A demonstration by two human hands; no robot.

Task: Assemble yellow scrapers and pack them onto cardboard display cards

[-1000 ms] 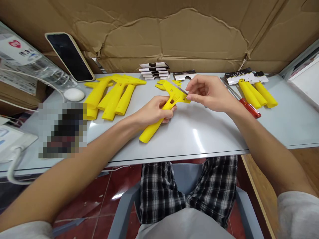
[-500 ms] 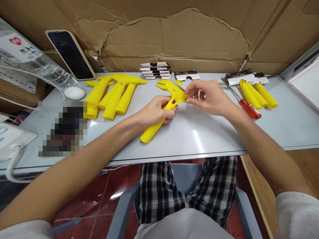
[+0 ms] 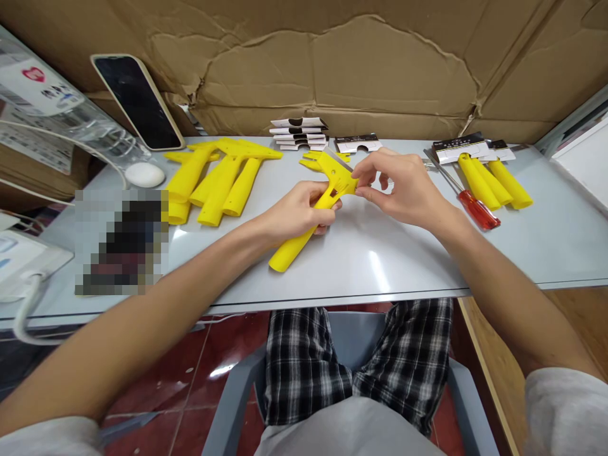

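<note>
Stacked cards [image 3: 299,130] are lining the desk's [image 3: 394,259] back edge; left hand [image 3: 304,212] is clasping a yellow scraper [image 3: 327,200], right hand [image 3: 403,187] pinching its head.

The right hand [image 3: 406,190] has dipped slightly nearer and edged left, and now its fingertips [image 3: 360,170] close in on the right corner of the scraper [image 3: 294,248], covering more of the blade [image 3: 339,159] than a second ago.

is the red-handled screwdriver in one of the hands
No, the red-handled screwdriver lies on the table, while the left hand grips a yellow scraper and the right hand is at its head.
</note>
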